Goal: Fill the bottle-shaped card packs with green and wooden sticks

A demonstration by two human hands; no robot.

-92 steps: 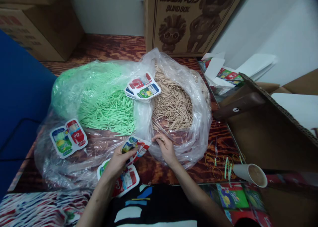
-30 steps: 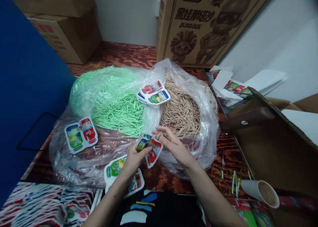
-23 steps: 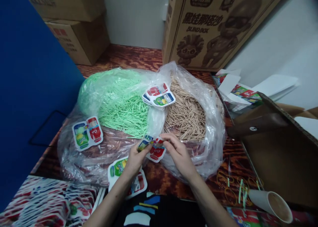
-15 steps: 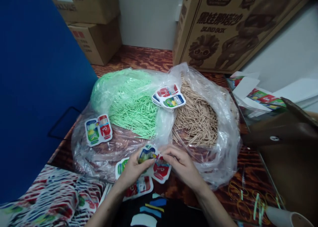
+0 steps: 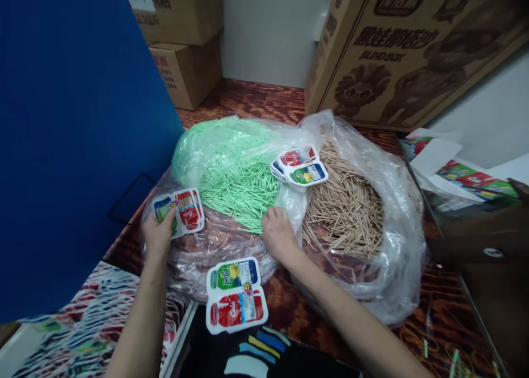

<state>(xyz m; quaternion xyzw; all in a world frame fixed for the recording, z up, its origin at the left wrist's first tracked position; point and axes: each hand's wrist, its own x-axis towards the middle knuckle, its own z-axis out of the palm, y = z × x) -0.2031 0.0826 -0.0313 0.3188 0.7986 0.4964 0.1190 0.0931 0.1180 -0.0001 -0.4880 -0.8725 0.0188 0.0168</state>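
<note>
At the left, my left hand (image 5: 159, 232) pinches a jar-shaped printed card (image 5: 188, 210) with green and red halves. It lies over another such card on the clear plastic bag. My right hand (image 5: 278, 232) has its fingers curled at the near edge of the thin green sticks (image 5: 243, 196); what is in them, if anything, is hidden. A larger printed card marked Cola (image 5: 235, 306) rests close to my body. A few more cards (image 5: 303, 171) are stacked between the green sticks and the brown sticks (image 5: 351, 201).
A blue panel (image 5: 74, 146) stands at the left. Cardboard boxes (image 5: 194, 75) and a large blind box carton (image 5: 397, 64) are at the back. Many stacked cards (image 5: 111, 312) fill the lower left. Rubber bands (image 5: 417, 339) and printed scraps (image 5: 467, 179) lie at the right.
My hands have parted from the card they both held in front of me. The left has carried a card to the one at the left; the right has reached forward to the green sticks.
</note>
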